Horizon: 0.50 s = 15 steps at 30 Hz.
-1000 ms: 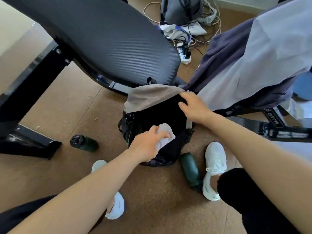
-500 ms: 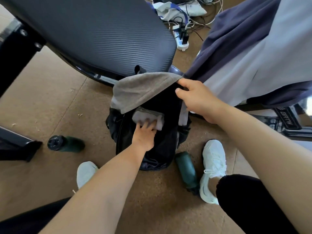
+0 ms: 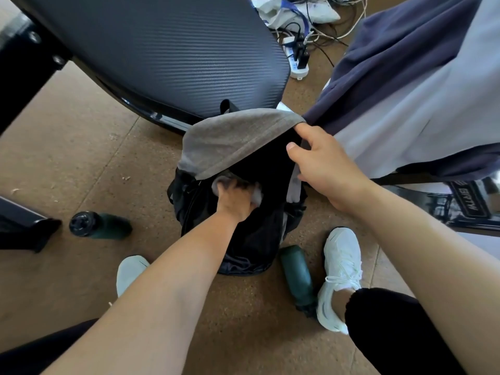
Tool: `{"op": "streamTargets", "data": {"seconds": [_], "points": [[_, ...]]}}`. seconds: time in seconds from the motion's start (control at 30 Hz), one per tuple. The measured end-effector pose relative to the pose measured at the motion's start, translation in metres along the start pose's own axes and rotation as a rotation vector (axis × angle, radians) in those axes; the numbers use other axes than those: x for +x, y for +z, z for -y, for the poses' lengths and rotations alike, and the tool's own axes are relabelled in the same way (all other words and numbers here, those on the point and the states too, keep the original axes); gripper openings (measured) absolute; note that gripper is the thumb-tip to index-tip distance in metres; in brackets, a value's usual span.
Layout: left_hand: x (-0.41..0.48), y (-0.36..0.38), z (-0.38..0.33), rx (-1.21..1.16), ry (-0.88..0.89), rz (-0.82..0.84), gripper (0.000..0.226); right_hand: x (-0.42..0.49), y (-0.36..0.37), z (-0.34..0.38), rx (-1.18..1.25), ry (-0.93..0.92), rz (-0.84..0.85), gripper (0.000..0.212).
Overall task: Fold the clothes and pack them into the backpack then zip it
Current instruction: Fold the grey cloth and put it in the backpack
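Note:
A black backpack point(image 3: 251, 239) stands open on the floor between my feet, its grey top flap point(image 3: 232, 139) lifted. My right hand point(image 3: 322, 163) grips the flap's right edge and holds the mouth open. My left hand point(image 3: 235, 198) reaches down into the opening and grips a folded light-grey garment point(image 3: 257, 194), most of it hidden in the dark interior. More clothes, a dark blue piece point(image 3: 384, 58) and a pale lavender piece point(image 3: 422, 104), hang over a frame at the upper right.
A black ribbed chair seat point(image 3: 162, 50) looms just behind the backpack. Two dark green bottles point(image 3: 102, 226) point(image 3: 297, 280) lie on the brown floor, left and right of the bag. My white shoes point(image 3: 341, 274) flank it. A power strip point(image 3: 297, 60) with cables lies beyond.
My left hand has pushed the folded garment from above the opening down into the backpack. My right hand kept hold of the flap and lifted it wider. The view moved closer.

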<state>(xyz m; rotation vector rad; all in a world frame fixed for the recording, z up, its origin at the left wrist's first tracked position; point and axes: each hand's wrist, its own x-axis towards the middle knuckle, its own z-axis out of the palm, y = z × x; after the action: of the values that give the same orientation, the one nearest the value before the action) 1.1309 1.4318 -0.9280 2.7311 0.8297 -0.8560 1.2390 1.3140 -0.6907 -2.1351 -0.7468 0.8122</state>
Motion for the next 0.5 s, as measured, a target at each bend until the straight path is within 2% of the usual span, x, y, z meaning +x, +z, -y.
{"op": "streamTargets", "data": {"seconds": [0.2,0.4,0.5], "points": [[0.012,-0.014,0.005,-0.043,-0.064,0.158,0.064,0.005,-0.005,-0.002,0.024,-0.004,0.003,0.024],[-0.018,-0.011,0.003,-0.054,0.016,-0.05,0.063,-0.003,-0.006,-0.003,-0.085,-0.095,0.041,0.026],[-0.048,-0.01,0.008,-0.138,0.079,-0.137,0.064,-0.014,-0.009,-0.004,-0.11,-0.13,0.058,0.035]]}}
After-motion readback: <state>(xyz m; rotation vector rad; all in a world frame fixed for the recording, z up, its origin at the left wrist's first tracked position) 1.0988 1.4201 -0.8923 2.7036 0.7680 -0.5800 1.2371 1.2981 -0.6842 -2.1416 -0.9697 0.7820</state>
